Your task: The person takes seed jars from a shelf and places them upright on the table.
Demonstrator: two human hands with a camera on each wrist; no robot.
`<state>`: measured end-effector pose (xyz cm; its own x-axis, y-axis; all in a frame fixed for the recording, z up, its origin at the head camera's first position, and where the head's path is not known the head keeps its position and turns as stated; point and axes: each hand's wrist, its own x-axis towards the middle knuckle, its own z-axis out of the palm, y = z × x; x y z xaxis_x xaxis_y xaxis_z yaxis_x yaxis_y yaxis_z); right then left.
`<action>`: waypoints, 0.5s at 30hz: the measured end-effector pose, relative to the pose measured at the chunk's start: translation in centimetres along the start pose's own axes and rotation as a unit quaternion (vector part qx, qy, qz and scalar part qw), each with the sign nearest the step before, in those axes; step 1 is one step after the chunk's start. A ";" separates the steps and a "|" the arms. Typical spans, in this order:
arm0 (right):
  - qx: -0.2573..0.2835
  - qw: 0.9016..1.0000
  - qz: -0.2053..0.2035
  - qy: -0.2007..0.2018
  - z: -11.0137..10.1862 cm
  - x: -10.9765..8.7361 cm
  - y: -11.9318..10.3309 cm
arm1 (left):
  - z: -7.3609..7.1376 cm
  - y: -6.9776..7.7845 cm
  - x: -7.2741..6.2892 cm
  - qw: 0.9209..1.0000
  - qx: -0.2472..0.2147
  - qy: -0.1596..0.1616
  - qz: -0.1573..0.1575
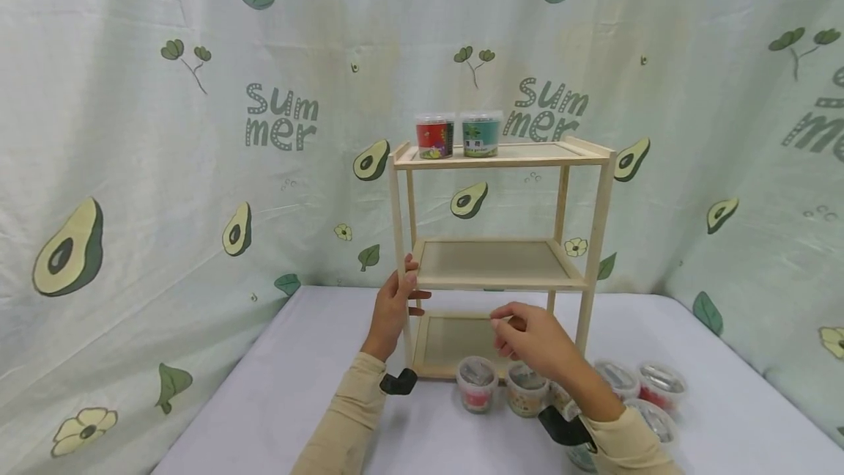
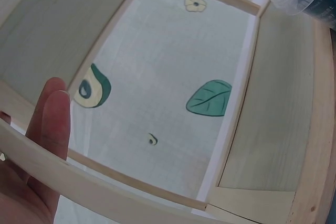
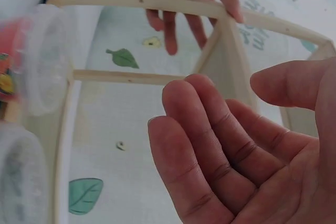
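Note:
A three-tier wooden shelf stands on the table. My left hand holds its left front post between the tiers, thumb on one side and fingers reaching past the other. In front of the bottom tier my right hand hovers with loosely bent fingers, and the right wrist view shows its palm holding nothing. Below it, two lidded clear tubs stand by the shelf's front edge, a pink-filled tub and a beige-filled tub. On the top tier sit a red-labelled tub and a teal-labelled tub.
More lidded tubs cluster at the right front, including a red-filled tub, partly hidden by my right forearm. A white cloth covers the table. An avocado-print curtain hangs behind and at both sides.

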<state>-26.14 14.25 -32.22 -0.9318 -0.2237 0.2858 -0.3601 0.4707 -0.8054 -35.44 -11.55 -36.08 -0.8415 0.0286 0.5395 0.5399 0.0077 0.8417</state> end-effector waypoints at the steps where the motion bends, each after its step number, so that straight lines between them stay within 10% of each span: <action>1: 0.000 1.000 -0.002 0.001 -0.3 0.2 -0.3 | 0.0 0.0 0.0 1.000 0.000 0.000 -0.001; 15: 0.019 0.998 -0.067 0.000 -5.4 2.8 -5.0 | -0.2 -0.1 0.1 1.000 -0.007 0.001 -0.006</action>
<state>-27.16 15.87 -24.59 -0.8749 -0.2837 0.3925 -0.4803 0.4043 -0.7784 -35.56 -11.70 -36.12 -0.8479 0.0263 0.5295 0.5295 -0.0059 0.8483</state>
